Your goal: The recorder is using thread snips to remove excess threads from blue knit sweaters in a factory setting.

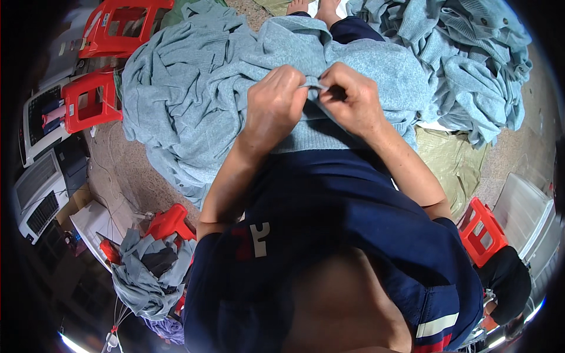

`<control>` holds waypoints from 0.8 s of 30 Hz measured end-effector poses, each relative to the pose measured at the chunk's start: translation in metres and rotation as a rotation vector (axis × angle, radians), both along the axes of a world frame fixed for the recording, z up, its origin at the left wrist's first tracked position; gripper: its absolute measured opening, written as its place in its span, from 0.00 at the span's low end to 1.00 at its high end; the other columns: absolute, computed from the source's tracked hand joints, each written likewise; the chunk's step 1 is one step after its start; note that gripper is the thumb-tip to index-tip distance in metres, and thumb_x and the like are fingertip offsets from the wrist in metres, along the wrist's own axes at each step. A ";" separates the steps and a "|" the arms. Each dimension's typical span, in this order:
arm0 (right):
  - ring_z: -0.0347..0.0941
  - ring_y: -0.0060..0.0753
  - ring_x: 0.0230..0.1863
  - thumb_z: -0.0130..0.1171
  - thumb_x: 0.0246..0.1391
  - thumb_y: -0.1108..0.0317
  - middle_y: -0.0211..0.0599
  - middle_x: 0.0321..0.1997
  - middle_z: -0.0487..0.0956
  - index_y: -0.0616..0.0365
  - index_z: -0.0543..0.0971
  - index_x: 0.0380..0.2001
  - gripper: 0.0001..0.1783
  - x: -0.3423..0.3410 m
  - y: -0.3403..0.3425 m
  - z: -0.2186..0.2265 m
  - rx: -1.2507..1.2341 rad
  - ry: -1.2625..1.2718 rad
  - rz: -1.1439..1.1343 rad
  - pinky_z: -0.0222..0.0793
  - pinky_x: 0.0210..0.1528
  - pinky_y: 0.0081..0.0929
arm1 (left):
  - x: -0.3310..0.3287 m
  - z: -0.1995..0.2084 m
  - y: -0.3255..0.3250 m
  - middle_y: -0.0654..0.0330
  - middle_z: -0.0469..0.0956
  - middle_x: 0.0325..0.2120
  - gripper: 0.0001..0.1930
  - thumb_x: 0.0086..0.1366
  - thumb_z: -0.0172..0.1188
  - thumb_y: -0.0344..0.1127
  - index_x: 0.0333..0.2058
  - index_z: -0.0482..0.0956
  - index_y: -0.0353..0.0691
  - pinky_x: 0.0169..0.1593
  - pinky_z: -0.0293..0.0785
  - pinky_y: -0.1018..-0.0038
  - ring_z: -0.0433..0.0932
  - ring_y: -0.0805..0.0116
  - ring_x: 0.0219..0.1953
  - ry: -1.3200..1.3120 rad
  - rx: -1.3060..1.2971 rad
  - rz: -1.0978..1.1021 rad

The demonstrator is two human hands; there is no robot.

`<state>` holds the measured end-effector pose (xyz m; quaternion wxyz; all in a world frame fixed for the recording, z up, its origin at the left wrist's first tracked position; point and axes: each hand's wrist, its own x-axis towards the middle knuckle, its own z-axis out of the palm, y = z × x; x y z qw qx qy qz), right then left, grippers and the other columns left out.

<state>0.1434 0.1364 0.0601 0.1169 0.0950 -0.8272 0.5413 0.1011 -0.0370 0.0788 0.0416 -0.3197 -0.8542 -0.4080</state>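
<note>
A light blue-grey knitted sweater (365, 62) lies over my lap, its ribbed edge (318, 139) toward my body. My left hand (276, 99) and my right hand (352, 97) are raised close together above it. Both are closed, pinching a narrow strip of the knit that stretches between them. The fingertips of the left are turned away and partly hidden. On the right, thumb and forefinger press together around the fabric. Whether a small thread or tool is between the fingers cannot be made out.
More blue-grey knitwear is heaped at the left (176, 88) and far right (482, 76). Red plastic stools (91, 100) stand at the left, another red stool (482, 232) at the right. A garment pile (147, 276) sits lower left. A greenish woven sheet (450, 159) covers floor on the right.
</note>
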 end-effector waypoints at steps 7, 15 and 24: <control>0.74 0.39 0.37 0.67 0.43 0.62 0.39 0.38 0.73 0.55 0.74 0.37 0.18 0.044 0.034 -0.002 0.489 0.227 0.086 0.72 0.32 0.29 | -0.017 -0.030 -0.030 0.56 0.79 0.32 0.11 0.54 0.65 0.36 0.33 0.76 0.39 0.41 0.69 0.64 0.77 0.53 0.36 -0.111 -0.278 0.046; 0.72 0.44 0.34 0.62 0.36 0.79 0.39 0.31 0.73 0.59 0.73 0.31 0.14 0.066 0.055 -0.039 0.380 -0.081 -0.014 0.69 0.34 0.34 | -0.029 -0.037 -0.107 0.65 0.75 0.30 0.08 0.53 0.62 0.24 0.33 0.77 0.33 0.43 0.66 0.80 0.72 0.75 0.37 -0.640 0.010 0.015; 0.74 0.32 0.28 0.60 0.43 0.77 0.34 0.27 0.76 0.59 0.79 0.33 0.10 0.045 0.041 0.005 0.259 0.216 0.011 0.70 0.27 0.25 | -0.013 0.024 -0.057 0.70 0.75 0.24 0.07 0.54 0.66 0.26 0.28 0.76 0.39 0.32 0.65 0.85 0.71 0.83 0.27 -1.096 0.373 0.127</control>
